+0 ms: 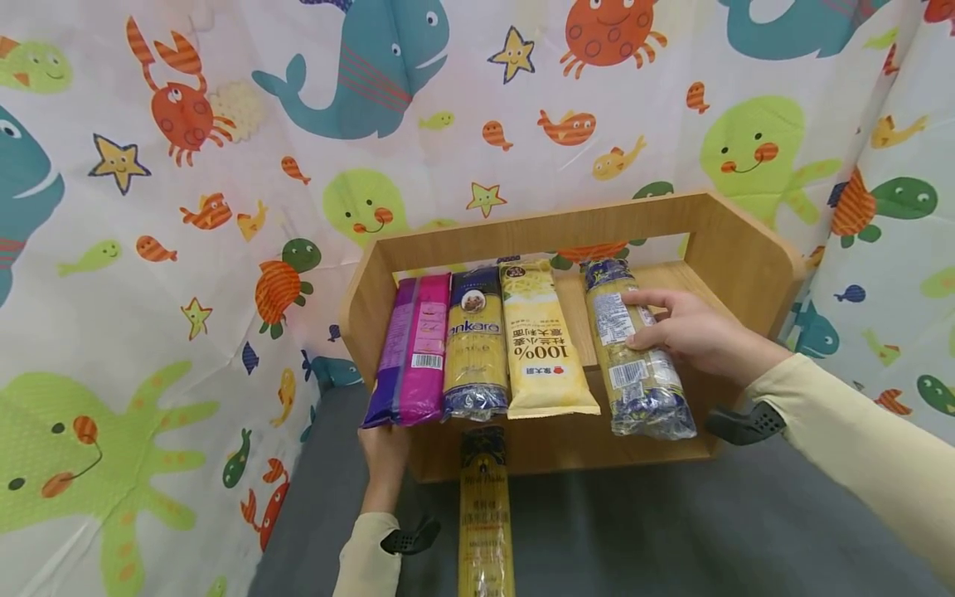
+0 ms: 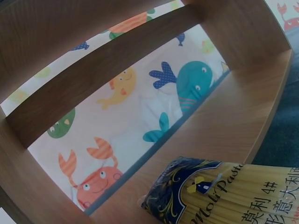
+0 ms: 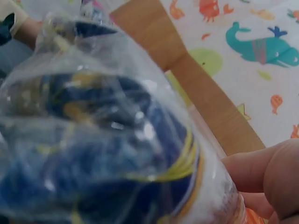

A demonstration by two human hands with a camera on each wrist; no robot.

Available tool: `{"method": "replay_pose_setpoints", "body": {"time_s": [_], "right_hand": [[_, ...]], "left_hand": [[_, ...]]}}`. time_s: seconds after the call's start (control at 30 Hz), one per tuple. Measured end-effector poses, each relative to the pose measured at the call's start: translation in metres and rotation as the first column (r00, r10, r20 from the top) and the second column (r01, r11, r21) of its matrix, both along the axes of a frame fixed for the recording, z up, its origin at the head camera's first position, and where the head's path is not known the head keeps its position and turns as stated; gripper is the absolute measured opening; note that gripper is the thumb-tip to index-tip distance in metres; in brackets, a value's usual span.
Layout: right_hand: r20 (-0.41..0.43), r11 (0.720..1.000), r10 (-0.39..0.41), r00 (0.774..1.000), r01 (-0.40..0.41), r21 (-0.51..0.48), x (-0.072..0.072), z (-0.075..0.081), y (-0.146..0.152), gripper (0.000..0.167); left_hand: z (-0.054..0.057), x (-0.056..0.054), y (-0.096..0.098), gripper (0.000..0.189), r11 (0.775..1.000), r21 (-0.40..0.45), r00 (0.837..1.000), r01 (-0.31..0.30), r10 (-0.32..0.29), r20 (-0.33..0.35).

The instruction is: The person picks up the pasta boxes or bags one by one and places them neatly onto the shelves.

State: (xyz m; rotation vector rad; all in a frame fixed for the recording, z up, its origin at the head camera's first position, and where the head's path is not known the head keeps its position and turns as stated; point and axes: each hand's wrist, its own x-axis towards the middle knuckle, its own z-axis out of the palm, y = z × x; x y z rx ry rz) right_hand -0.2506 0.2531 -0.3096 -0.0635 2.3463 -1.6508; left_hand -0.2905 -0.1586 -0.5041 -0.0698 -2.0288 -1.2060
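My right hand grips a clear-wrapped pasta pack with blue ends and a white label, thumb and fingers at its right side. The pack leans on the shelf's upper board, its near end jutting out. In the right wrist view, its crinkled blue end fills much of the picture, with the thumb against its side. My left hand is under the near end of a pink and purple pack at the shelf's left; its fingers are hidden there, so I cannot tell their hold.
Beside the pink pack on the wooden shelf lie an Ankara pasta pack and a yellow pasta pack. Below, a Moli Pasta pack juts forward from the lower board. A cartoon-printed curtain hangs behind.
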Motion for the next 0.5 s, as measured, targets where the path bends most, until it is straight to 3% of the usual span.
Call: {"method": "replay_pose_setpoints", "body": {"time_s": [0.33,0.5], "right_hand": [[0.012,1.0,0.002,1.0,-0.002,-0.011,-0.022,-0.001,-0.014,0.083],[-0.011,0.999,0.011,1.0,-0.012,-0.034,-0.029,-0.002,-0.015,0.086]], "left_hand": [[0.0,0.0,-0.001,0.008,1.0,0.005,1.0,-0.002,0.002,0.024],[-0.001,-0.001,-0.001,0.01,1.0,-0.013,1.0,-0.005,0.005,0.001]]}}
